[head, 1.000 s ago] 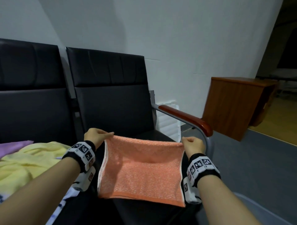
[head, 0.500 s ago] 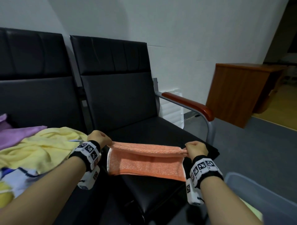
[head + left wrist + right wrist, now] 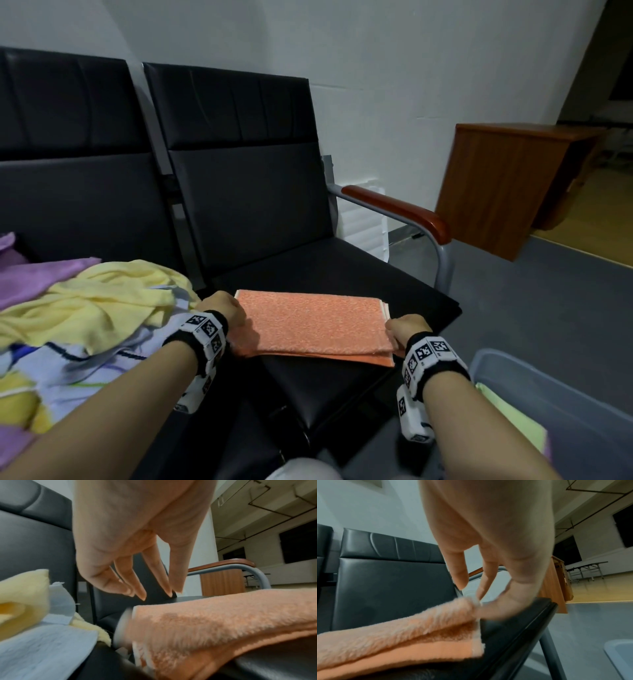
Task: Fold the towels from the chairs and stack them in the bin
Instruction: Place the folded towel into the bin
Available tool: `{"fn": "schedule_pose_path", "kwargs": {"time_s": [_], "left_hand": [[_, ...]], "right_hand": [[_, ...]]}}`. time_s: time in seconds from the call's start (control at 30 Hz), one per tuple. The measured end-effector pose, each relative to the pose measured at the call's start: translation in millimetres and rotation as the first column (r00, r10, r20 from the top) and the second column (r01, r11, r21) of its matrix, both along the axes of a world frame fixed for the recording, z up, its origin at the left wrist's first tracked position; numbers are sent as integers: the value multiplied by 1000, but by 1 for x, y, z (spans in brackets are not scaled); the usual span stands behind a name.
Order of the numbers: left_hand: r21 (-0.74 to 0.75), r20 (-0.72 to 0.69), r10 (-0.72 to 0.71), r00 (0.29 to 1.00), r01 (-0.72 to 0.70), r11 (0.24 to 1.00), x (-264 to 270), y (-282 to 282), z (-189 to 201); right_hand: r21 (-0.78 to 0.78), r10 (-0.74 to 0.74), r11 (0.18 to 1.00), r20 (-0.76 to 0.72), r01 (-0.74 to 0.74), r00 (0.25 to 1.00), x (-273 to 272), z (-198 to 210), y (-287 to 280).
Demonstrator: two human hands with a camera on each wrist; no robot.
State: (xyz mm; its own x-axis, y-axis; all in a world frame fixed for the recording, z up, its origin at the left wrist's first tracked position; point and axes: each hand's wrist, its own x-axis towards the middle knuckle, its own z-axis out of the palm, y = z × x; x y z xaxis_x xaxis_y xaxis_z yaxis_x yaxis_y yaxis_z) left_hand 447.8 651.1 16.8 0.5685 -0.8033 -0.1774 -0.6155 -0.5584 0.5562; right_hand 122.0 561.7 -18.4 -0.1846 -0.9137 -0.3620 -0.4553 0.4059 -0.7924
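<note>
the orange towel (image 3: pixel 313 325) lies folded flat on the near part of the black chair seat (image 3: pixel 404 291), its near edge at the seat's front. the left hand (image 3: pixel 219 308) sits at the towel's left end; the left wrist view shows its fingers (image 3: pixel 137 582) straight and apart, hanging above the cloth, grasping nothing. the right hand (image 3: pixel 406 329) is at the right end, thumb and fingertips (image 3: pixel 481 588) pinching the towel's far right corner. a yellow towel (image 3: pixel 92 308) and a purple one (image 3: pixel 30 277) are heaped on the left chair. the bin (image 3: pixel 561 387) stands near right on the floor.
</note>
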Motion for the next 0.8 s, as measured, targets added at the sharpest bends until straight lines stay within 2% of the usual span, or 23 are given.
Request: {"fn": "schedule_pose_path", "kwargs": {"time_s": [0.07,0.17,0.3,0.43,0.67,0.8], "left_hand": [[-43,44,-50,998,52,998,-12,1,0],[-104,33,-142,989,144,984,-31,-1,-6],[-66,-96,-253,963,247,967,-54,-2,-23],[-13,-212,-366,906,372,928,-71,1,-32],[-18,-269,-378,886,388,921,-82,-4,-36],[0,-249,-393,885,406,914,-91,-6,-39]], "right_hand": [[57,26,998,-30,-25,999,2,7,10],[84,50,995,-26,-48,998,7,12,23],[115,43,992,2,-43,999,13,6,27],[111,-24,994,100,13,995,14,3,26],[30,-132,991,233,128,964,17,9,27],[3,-172,984,290,179,941,11,15,22]]}}
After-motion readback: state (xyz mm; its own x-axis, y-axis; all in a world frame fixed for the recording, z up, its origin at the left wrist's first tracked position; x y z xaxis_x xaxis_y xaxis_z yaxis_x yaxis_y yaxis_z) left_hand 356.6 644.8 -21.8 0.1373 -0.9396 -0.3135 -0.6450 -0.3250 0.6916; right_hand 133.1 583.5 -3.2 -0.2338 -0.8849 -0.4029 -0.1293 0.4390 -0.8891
